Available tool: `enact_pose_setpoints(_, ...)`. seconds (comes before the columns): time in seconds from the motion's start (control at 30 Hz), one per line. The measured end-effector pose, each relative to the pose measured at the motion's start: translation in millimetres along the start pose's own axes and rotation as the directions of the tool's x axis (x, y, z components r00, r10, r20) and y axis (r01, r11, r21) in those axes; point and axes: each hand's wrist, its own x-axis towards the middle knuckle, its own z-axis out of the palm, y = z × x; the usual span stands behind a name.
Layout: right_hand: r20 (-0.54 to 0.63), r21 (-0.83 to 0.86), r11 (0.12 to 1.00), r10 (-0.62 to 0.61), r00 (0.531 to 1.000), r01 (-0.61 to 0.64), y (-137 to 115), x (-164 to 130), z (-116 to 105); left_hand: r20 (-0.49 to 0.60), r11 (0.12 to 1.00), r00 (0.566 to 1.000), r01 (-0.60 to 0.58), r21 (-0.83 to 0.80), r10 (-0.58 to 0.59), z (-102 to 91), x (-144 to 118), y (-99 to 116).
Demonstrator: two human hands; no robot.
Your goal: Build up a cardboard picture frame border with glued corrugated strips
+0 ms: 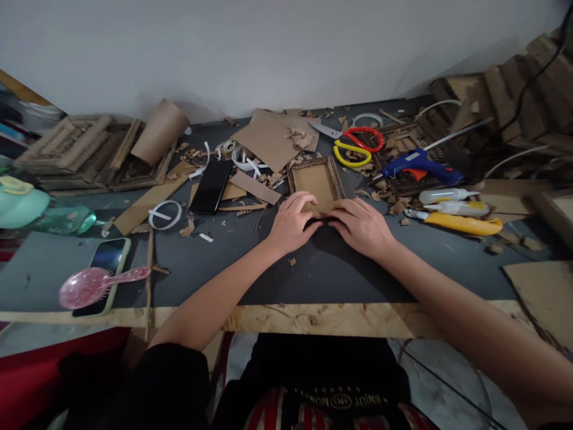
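Both hands press on the near edge of a small cardboard picture frame [316, 181] lying flat on the dark grey table [313, 269]: the left hand [290, 224] and the right hand [362, 226] rest side by side, fingers curled down onto the frame's lower border, fingertips almost meeting. Just beyond the frame lie yellow and red scissors [356, 146], with a blue glue gun [421, 165] to the right and a black phone [211, 186] to the left.
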Motion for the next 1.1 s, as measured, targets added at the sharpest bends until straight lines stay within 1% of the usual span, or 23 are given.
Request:
enact_pose_setpoints(0.17, 0.006, 0.037, 0.999, 0.025, 1.000, -0.025, 1, -1, 1, 0.007, 1.000, 1.000, -0.003, -0.013, 0.004, 0.2, 0, -2)
enact_pose_setpoints(0.3, 0.001, 0.118, 0.992, 0.049, 0.999, -0.049, -1, -1, 1, 0.004, 1.000, 1.000, -0.006, -0.017, 0.006, 0.8, -1, -1)
enact_pose_setpoints(0.43, -0.019, 0.158, 0.985, 0.070, 0.997, -0.067, -1, -4, 1, -0.009, 1.000, 1.000, 0.021, -0.003, -0.021, 0.0, -3, 0)
enact_pose_setpoints(0.5, -0.018, 0.158, 0.985, 0.074, 0.997, -0.070, 0, -6, 1, -0.019, 0.999, 0.999, 0.039, 0.005, -0.039, -3.0, -5, -3)
enact_pose_setpoints(0.6, -0.018, 0.149, 0.986, 0.080, 0.997, -0.076, 2, -7, 0, -0.027, 0.998, 0.998, 0.055, -0.004, -0.055, -9.9, -9, -12)
enact_pose_setpoints(0.73, -0.006, 0.148, 0.985, 0.093, 0.996, -0.091, 3, -7, 0, -0.055, 0.999, 0.998, -0.009, -0.046, 0.007, -17.0, -11, -25)
enact_pose_setpoints(0.87, 0.003, 0.156, 0.981, 0.118, 0.993, -0.117, 2, -6, -2, -0.055, 0.996, 0.997, -0.053, -0.072, 0.049, -17.0, -9, -28)
enact_pose_setpoints(1.1, -0.008, 0.203, 0.973, 0.118, 0.993, -0.113, 3, -6, -3, -0.026, 0.994, 0.999, -0.033, -0.106, 0.030, -15.5, -7, -26)
